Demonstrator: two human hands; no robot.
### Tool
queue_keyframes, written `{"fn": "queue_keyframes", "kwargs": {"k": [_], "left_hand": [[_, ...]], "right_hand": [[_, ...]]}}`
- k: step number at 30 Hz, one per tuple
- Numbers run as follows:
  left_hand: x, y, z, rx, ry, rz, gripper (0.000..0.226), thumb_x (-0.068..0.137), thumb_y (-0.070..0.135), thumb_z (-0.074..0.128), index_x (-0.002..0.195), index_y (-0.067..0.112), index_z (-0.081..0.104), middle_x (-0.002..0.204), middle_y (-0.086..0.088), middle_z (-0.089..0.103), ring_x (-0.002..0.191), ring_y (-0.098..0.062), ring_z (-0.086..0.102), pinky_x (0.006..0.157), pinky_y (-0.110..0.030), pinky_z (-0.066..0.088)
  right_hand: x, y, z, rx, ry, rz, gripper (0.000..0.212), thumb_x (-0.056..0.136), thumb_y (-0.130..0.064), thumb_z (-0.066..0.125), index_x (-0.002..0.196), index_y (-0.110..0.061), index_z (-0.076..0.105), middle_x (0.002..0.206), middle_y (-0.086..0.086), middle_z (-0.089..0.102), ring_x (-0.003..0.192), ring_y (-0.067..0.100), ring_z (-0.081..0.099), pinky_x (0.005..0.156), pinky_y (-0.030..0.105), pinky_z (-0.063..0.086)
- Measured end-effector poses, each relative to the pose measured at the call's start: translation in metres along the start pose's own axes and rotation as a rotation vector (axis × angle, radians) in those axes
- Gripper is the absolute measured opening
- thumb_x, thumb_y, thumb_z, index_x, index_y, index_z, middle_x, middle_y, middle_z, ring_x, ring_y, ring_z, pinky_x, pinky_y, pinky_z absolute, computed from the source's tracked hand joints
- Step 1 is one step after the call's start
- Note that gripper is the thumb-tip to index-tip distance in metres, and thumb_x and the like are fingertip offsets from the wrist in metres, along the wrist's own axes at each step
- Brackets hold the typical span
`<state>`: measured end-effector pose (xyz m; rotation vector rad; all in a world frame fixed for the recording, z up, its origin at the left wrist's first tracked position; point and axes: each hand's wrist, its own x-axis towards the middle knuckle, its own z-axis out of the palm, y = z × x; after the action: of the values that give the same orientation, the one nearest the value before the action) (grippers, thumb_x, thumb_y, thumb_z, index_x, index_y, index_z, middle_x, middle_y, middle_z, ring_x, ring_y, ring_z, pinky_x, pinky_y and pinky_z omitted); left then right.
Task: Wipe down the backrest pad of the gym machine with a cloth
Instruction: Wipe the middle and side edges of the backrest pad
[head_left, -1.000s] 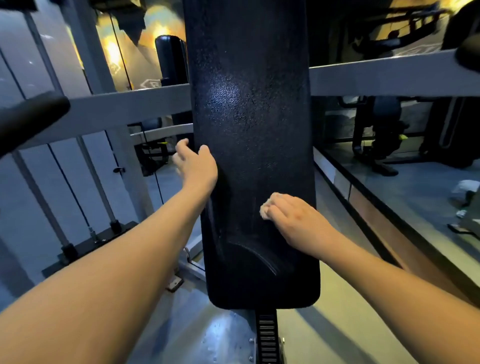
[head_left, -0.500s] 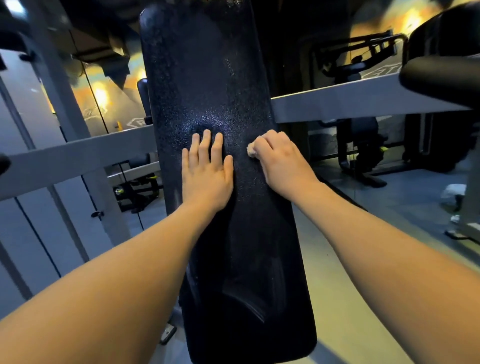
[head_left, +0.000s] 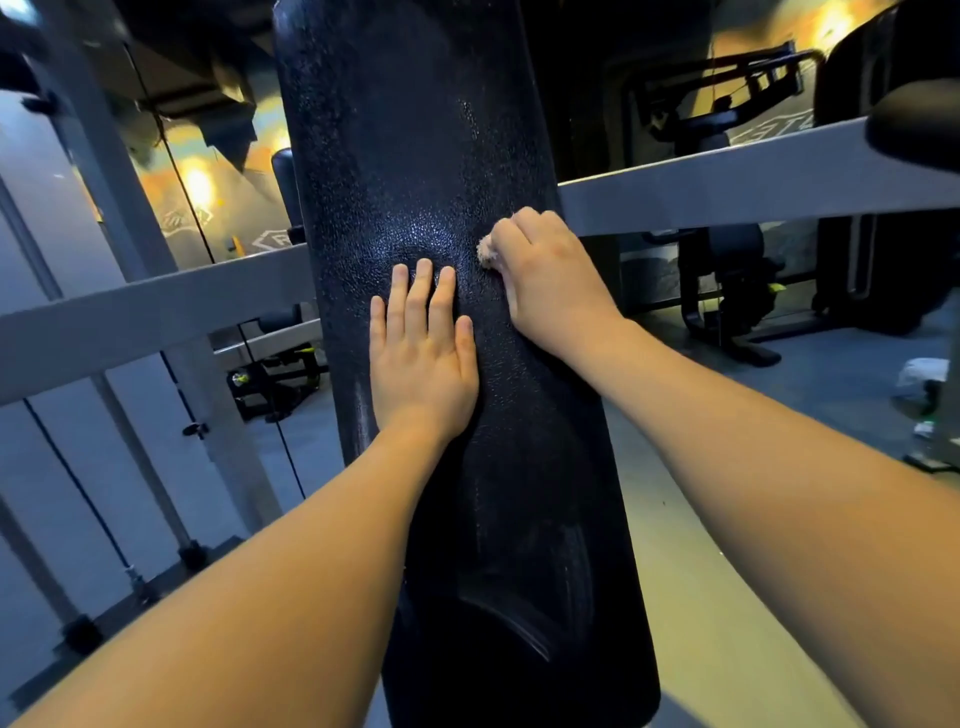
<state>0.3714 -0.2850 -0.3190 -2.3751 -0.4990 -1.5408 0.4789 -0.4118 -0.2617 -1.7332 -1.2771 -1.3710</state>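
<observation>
Black vinyl backrest pad (head_left: 415, 130), head view, under both hands. Your left hand (head_left: 423, 358) lies flat, fingers straight, empty. Your right hand (head_left: 545, 280), just beside it, fists the bunched cloth (head_left: 485, 249). Risks: the cloth skids off the pad edge; the flat palm smears.

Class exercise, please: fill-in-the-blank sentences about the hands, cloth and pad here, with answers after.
1. The right hand grips a cloth against the backrest pad, which is coloured ____.
2. The left hand lies flat on the pad and holds ____.
3. The cloth is to the ____ of the left hand's fingertips.
Answers: black; nothing; right.
</observation>
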Motion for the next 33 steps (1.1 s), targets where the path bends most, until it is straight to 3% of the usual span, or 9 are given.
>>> {"fn": "queue_keyframes", "kwargs": {"k": [4,9,12,14,17,20,25,29,33], "left_hand": [[-0.001,-0.004,0.005,-0.081,0.079,0.023,0.053,0.104,0.029,0.031,0.153,0.014,0.041,0.163,-0.006,0.035,0.154,-0.028,0.023,0.126,-0.047,0.011],[-0.001,-0.003,0.005,-0.091,0.099,0.026,0.052,0.101,0.022,0.035,0.152,0.011,0.043,0.162,-0.008,0.037,0.153,-0.03,0.024,0.126,-0.046,0.012],[-0.002,-0.002,0.005,-0.073,0.096,0.024,0.054,0.1,0.023,0.035,0.153,0.012,0.041,0.163,-0.007,0.035,0.154,-0.029,0.023,0.126,-0.047,0.013],[-0.002,-0.002,0.005,-0.063,0.093,0.027,0.055,0.099,0.024,0.035,0.153,0.011,0.041,0.163,-0.008,0.035,0.154,-0.029,0.023,0.126,-0.048,0.014],[-0.001,-0.003,0.005,-0.062,0.112,0.032,0.056,0.098,0.025,0.035,0.151,0.01,0.044,0.161,-0.01,0.037,0.153,-0.031,0.026,0.125,-0.049,0.016],[-0.002,-0.002,0.005,-0.058,0.112,0.039,0.058,0.097,0.026,0.035,0.151,0.01,0.044,0.162,-0.009,0.036,0.153,-0.031,0.025,0.125,-0.049,0.016],[-0.002,-0.004,0.004,-0.044,0.093,0.037,0.059,0.097,0.028,0.034,0.153,0.011,0.042,0.163,-0.009,0.034,0.154,-0.03,0.023,0.127,-0.047,0.012],[-0.003,-0.003,0.005,-0.035,0.119,0.052,0.059,0.096,0.026,0.037,0.152,0.009,0.043,0.162,-0.011,0.036,0.152,-0.032,0.026,0.126,-0.047,0.013],[-0.002,-0.003,0.005,-0.031,0.117,0.048,0.059,0.096,0.027,0.037,0.152,0.01,0.043,0.162,-0.01,0.036,0.153,-0.031,0.026,0.126,-0.048,0.014]], "right_hand": [[-0.059,-0.01,-0.004,0.076,-0.1,-0.098,0.019,0.087,0.001,0.06,0.096,-0.016,0.057,0.095,0.009,0.055,0.083,0.031,0.048,0.073,0.047,0.044],[-0.128,-0.022,-0.023,0.179,-0.259,-0.245,0.01,0.095,-0.002,0.054,0.095,-0.012,0.057,0.095,0.01,0.057,0.08,0.032,0.05,0.07,0.046,0.043],[-0.129,-0.017,-0.035,0.179,-0.385,-0.326,0.013,0.101,-0.009,0.049,0.1,-0.012,0.062,0.103,0.007,0.06,0.085,0.03,0.052,0.075,0.044,0.046],[-0.112,-0.016,-0.043,0.224,-0.44,-0.276,0.014,0.103,-0.016,0.047,0.106,-0.016,0.061,0.104,0.003,0.059,0.088,0.026,0.055,0.076,0.041,0.048],[-0.079,-0.012,-0.049,0.3,-0.275,-0.027,0.021,0.101,-0.028,0.051,0.119,-0.018,0.056,0.099,0.0,0.067,0.089,0.025,0.066,0.073,0.042,0.053],[-0.059,0.002,-0.045,0.102,-0.092,0.147,0.019,0.098,-0.024,0.059,0.115,-0.015,0.055,0.09,0.003,0.062,0.088,0.034,0.057,0.07,0.045,0.052],[-0.075,-0.006,-0.029,-0.124,0.003,0.131,0.005,0.095,-0.012,0.06,0.101,-0.011,0.061,0.107,0.015,0.052,0.091,0.034,0.047,0.055,0.039,0.04],[-0.092,-0.007,-0.027,-0.08,-0.023,0.145,0.033,0.101,-0.04,0.059,0.113,-0.01,0.065,0.112,0.014,0.054,0.095,0.032,0.047,0.065,0.039,0.048],[-0.082,0.0,-0.02,-0.037,-0.009,0.094,0.027,0.101,-0.031,0.061,0.111,-0.006,0.062,0.112,0.015,0.053,0.096,0.034,0.047,0.068,0.047,0.053]]}}
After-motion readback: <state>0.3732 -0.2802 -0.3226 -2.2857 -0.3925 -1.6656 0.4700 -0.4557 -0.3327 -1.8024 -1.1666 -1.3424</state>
